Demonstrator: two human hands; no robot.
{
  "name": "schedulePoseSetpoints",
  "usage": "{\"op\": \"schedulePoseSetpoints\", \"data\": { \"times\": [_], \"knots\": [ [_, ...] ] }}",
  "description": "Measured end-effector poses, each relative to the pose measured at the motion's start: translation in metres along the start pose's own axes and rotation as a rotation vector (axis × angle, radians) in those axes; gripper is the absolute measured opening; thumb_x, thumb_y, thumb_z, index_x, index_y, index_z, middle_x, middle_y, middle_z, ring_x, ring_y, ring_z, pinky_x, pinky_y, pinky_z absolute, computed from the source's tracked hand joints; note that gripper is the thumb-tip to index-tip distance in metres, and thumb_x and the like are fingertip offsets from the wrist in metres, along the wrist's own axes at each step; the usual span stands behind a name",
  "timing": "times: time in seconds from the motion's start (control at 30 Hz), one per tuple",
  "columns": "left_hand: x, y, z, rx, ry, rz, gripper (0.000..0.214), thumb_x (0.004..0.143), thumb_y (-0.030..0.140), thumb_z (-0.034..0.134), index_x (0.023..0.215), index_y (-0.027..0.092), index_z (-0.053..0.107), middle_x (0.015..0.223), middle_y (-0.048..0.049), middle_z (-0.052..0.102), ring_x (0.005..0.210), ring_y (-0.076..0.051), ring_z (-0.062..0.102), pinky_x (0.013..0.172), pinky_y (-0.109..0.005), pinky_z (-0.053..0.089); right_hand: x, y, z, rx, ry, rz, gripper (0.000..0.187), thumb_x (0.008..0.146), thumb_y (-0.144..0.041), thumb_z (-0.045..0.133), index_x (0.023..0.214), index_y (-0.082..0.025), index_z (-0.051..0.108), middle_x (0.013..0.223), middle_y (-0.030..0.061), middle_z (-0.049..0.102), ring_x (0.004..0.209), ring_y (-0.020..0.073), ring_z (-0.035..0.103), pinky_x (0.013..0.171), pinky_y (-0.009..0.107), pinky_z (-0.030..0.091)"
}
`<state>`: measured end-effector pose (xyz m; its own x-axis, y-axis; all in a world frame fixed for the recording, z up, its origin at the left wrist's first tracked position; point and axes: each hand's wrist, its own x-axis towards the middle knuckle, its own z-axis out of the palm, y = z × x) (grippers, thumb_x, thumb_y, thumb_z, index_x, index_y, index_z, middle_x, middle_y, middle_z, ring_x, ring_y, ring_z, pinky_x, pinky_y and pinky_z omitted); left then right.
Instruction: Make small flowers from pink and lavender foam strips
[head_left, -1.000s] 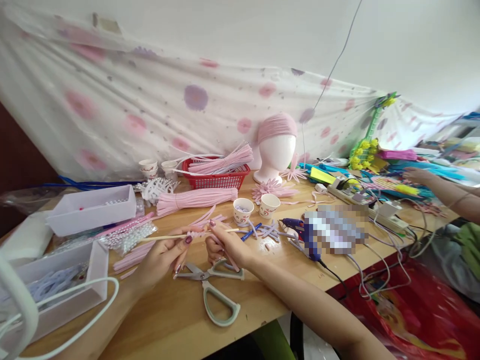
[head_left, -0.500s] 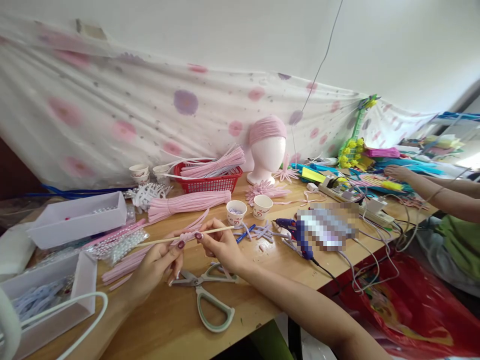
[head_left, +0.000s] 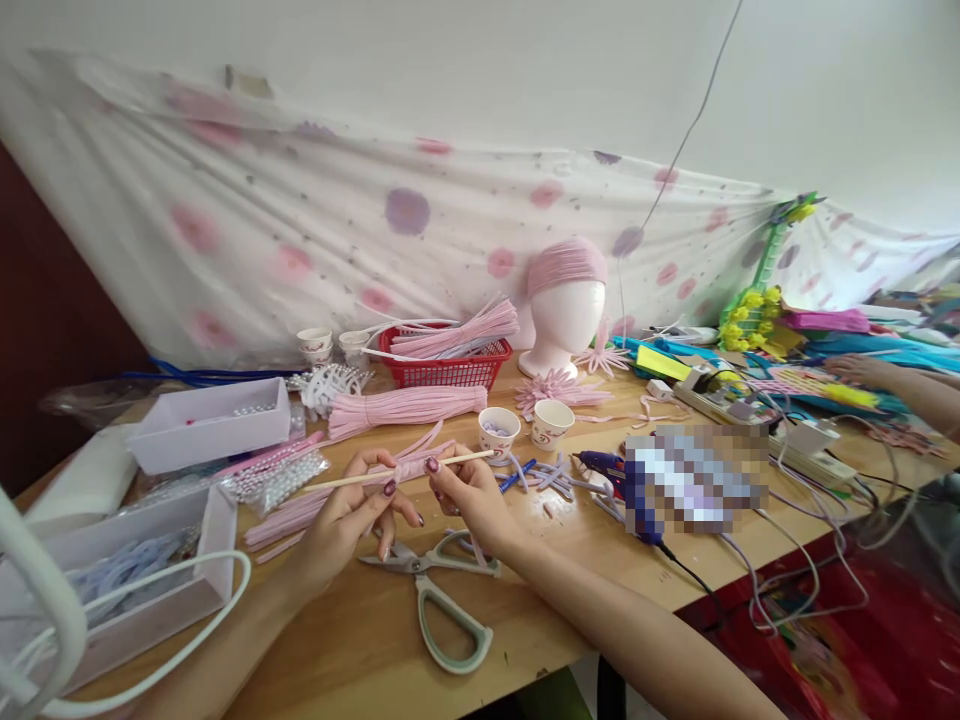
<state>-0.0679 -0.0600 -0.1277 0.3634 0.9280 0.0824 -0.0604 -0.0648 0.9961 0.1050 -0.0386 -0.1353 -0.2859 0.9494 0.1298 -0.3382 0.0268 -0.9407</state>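
Observation:
My left hand and my right hand meet over the wooden table, both pinched on a thin wooden stick that lies level between them. A pink pipe cleaner is coiled round the middle of the stick, between my fingertips. Green-handled scissors lie on the table just below my hands. More loose pink pipe cleaners lie under my left hand.
Behind stand two paper cups, a bundle of pink pipe cleaners, a red basket and a foam head. White trays sit at the left, a blue glue gun and cables at the right. Another person's arm reaches in at the far right.
My hands stay on the stick and the coil; the fingers have shifted slightly along it. The view has swung a little, and the other person's arm sits farther right.

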Motion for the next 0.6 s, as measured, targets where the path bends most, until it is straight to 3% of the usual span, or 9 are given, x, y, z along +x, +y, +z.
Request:
{"op": "schedulePoseSetpoints", "data": {
  "times": [0.17, 0.33, 0.6],
  "knots": [
    [-0.0008, -0.0014, -0.0002, -0.020, 0.015, 0.016, 0.028, 0.088, 0.046, 0.058, 0.093, 0.022, 0.045, 0.074, -0.0014, 0.073, 0.041, -0.009, 0.052, 0.047, -0.024, 0.036, 0.0015, 0.0009, -0.0014, 0.007, -0.012, -0.021, 0.048, 0.074, -0.059, 0.069, 0.064, -0.019, 0.044, 0.050, -0.0085, 0.040, 0.041, 0.0040, 0.024, 0.042, 0.022, 0.014],
    [-0.0015, -0.0043, -0.0038, 0.072, -0.035, -0.008, 0.031, 0.093, 0.046, 0.050, 0.082, 0.018, 0.053, 0.077, -0.0039, 0.071, 0.042, -0.008, 0.052, 0.054, -0.026, 0.041, 0.0027, 0.0026, -0.0040, 0.038, 0.009, -0.048, 0.046, 0.078, -0.057, 0.068, 0.065, -0.019, 0.044, 0.051, -0.0076, 0.043, 0.041, 0.0045, 0.024, 0.042, 0.023, 0.016],
    [-0.0016, 0.0029, -0.0002, 0.082, -0.029, -0.020, 0.041, 0.089, 0.054, 0.053, 0.073, 0.016, 0.058, 0.071, -0.0033, 0.066, 0.041, -0.008, 0.049, 0.055, -0.027, 0.042, -0.0021, 0.0006, -0.0015, 0.009, -0.002, -0.063, 0.046, 0.079, -0.058, 0.066, 0.067, -0.020, 0.043, 0.051, -0.0076, 0.040, 0.043, 0.0052, 0.024, 0.043, 0.023, 0.015]
  ]
}}
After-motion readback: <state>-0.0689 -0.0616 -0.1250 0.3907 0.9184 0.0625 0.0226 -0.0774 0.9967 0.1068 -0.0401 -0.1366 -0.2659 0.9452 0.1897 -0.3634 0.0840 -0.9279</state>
